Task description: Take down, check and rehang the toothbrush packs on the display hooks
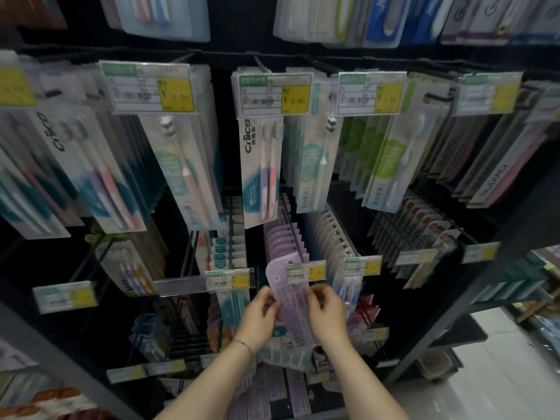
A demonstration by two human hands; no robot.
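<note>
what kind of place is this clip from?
Most likely a shop's toothbrush aisle: packaged toothbrushes hang in rows on black display hooks, each hook fronted by a barcoded price tag with a yellow price field.

1. The toothbrush pack (292, 301) is pale lilac with darker purple print.
2. Price tags (274, 93) are white, green-topped, with a yellow block.
3. The Cnice pack (262, 171) is white and teal; its brushes are pink and purple.
4. The rack (454, 307) is black.

yellow-green price labels (151, 89) along rows; glossy white floor (500, 389) lower right
</note>
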